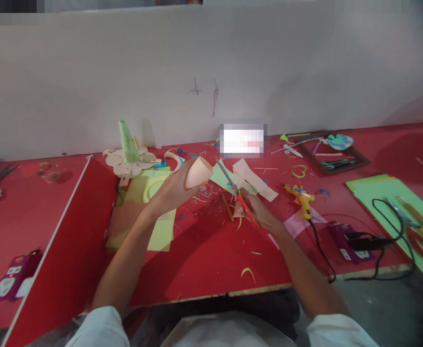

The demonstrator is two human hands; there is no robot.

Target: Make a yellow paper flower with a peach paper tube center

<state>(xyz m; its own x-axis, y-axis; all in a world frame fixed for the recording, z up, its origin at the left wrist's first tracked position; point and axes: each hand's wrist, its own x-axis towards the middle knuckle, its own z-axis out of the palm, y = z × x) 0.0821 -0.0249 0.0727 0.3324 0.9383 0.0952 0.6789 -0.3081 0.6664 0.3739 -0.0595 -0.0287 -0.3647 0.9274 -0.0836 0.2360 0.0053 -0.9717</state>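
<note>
A peach paper piece (198,173), curved like a cup or cone, is in my left hand (173,189), whose fingers wrap its left side above the red table. My right hand (254,208) holds red-handled scissors (245,208), with the blades pointing up and left toward the paper but apart from it. Beneath the scissors lie a pale green strip (218,176) and a peach strip (257,179). Small paper shreds and a brown pencil-like stick (228,207) are on the table between my hands.
A green paper cone on a petal base (128,149) stands at the back left, beside a red divider (70,241). Yellow-green sheets (161,236) lie below it. On the right are a yellow glue gun (303,200), a purple power box (349,243) with black cables, and green sheets (374,193).
</note>
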